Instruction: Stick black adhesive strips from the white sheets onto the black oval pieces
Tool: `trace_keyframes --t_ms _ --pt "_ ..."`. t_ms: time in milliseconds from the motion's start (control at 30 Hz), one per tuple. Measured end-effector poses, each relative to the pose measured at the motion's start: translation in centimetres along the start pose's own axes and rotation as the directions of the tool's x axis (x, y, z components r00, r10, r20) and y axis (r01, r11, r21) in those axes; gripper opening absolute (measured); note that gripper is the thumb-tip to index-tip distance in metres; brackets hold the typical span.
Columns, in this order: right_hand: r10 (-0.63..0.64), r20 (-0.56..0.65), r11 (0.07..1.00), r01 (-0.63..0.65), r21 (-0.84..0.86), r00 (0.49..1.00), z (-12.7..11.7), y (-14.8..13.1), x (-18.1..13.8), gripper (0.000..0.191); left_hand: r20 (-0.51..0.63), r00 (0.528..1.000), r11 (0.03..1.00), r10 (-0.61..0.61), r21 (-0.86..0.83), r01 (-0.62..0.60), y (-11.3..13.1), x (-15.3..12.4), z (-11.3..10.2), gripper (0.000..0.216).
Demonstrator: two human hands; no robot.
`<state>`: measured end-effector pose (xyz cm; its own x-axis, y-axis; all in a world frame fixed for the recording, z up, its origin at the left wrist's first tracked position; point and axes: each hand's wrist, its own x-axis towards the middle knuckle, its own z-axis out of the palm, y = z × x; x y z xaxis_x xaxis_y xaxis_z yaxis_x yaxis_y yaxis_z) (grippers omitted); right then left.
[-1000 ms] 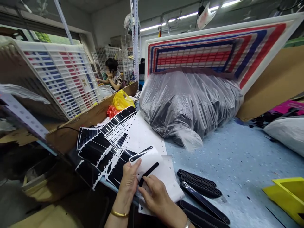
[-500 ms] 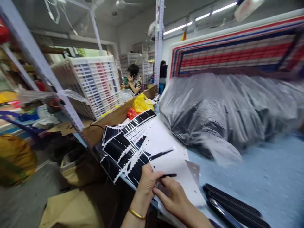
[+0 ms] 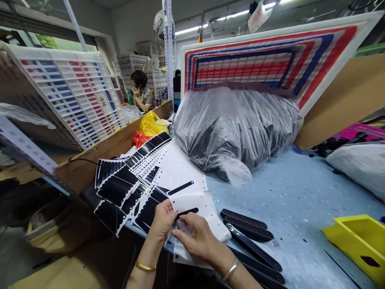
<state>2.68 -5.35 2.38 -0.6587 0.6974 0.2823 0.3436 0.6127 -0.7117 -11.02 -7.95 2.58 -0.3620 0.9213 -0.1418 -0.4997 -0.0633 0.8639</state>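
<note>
My left hand (image 3: pixel 164 216) pinches the near left edge of a white backing sheet (image 3: pixel 192 200), which bends up over the table edge. Two black adhesive strips with rounded ends stick to it: an upper strip (image 3: pixel 181 188) and a lower strip (image 3: pixel 189 212). Beside the lower strip is my right hand (image 3: pixel 195 233), thumb and index finger apart, the index finger close to the strip's left end; whether it touches is unclear. Left of my hands lie overlapping sheets of black strips (image 3: pixel 118 184). Several long black handle-like pieces (image 3: pixel 252 245) rest to the right.
A clear plastic bag of dark items (image 3: pixel 234 128) lies behind, against a striped crate (image 3: pixel 255 40). Yellow and red bags (image 3: pixel 153 123) sit by the wooden ledge (image 3: pixel 99 144). A yellow bin (image 3: pixel 357 241) stands at right on the blue table (image 3: pixel 297 192). Another person (image 3: pixel 141 90) sits farther back.
The view has swung right, bringing in the yellow bin. My right thumb and index finger have spread apart. My left hand keeps its pinch on the sheet.
</note>
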Motion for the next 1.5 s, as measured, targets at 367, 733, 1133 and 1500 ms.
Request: trace_keyframes --t_ms 367,733,1133,1500 --pt "0.027 -0.093 0.997 -0.035 -0.075 0.995 -0.6 3.4 0.1 0.01 -0.126 0.987 0.994 -0.104 0.022 0.108 -0.5 0.4 -0.7 0.048" --pt "-0.157 -0.227 0.982 0.127 -0.14 0.961 -1.0 3.3 2.8 0.019 -0.197 0.98 0.999 0.032 0.049 -0.022 -0.1 1.2 -0.9 0.034" --pt "-0.112 -0.179 0.994 0.111 -0.015 0.977 -2.1 0.5 5.3 0.03 -0.028 0.995 0.988 0.096 0.123 -0.091 2.3 0.8 1.2 0.008" --pt "0.35 -0.502 0.909 -0.157 0.386 0.791 -12.8 3.4 3.4 0.048 -0.048 0.993 0.921 0.106 0.382 -0.08 3.0 6.3 0.5 0.02"
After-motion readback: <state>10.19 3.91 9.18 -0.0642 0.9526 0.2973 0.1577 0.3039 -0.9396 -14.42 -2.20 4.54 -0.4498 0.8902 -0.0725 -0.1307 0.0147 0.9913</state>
